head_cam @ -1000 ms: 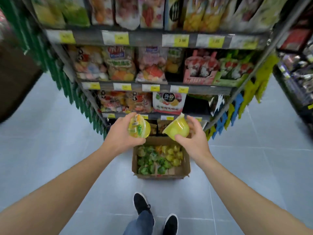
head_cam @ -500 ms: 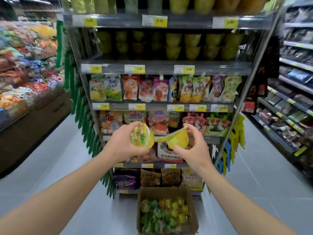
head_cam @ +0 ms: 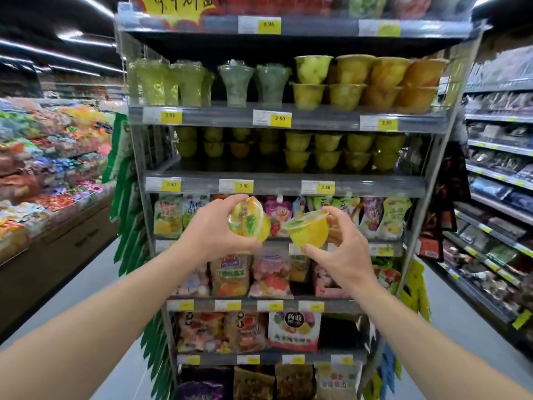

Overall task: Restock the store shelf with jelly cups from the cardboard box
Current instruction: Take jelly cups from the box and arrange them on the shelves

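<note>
A: Nearest items, frame centre?

B: Left hand, fingers curled round a jelly cup, foil lid tilted toward the camera. Right hand, thumb and fingertips pinching a second yellow jelly cup by its base, lid uppermost. The two cups sit just beside each other.

A: Behind them?

B: Store shelf, grey, yellow price tags along each edge. Pouches fill the tier level with the hands. Stacked jelly cups occupy the tier above; tall cups stand on the next tier up, upper centre.

A: The cardboard box?

B: Out of view.
</note>
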